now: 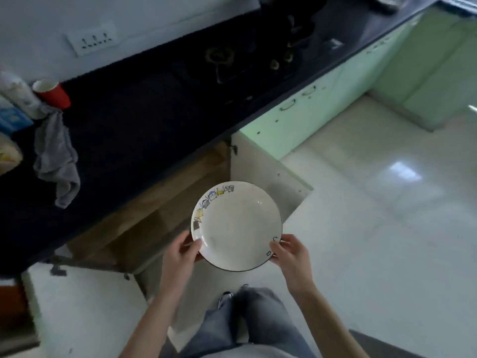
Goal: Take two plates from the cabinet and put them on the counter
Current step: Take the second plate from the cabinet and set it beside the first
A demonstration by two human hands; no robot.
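- Since the plate (236,226) is still out in front of the open cabinet (165,202), below the table (124,130) edge, we'd guess the next move is up and away from us onto the dark top.
- Left hand (180,257) and right hand (291,257) each have a grip clamped on the plate's near rim, about equally close.
- Plate's empty; can't tell whether a second one sits under it.
- Red cup (53,94) and grey cloth (55,161) sit left of the plate.

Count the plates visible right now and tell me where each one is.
1. A white plate is held at its near rim by the left hand and right hand, above the open cabinet. A second could be stacked beneath it; I cannot tell.
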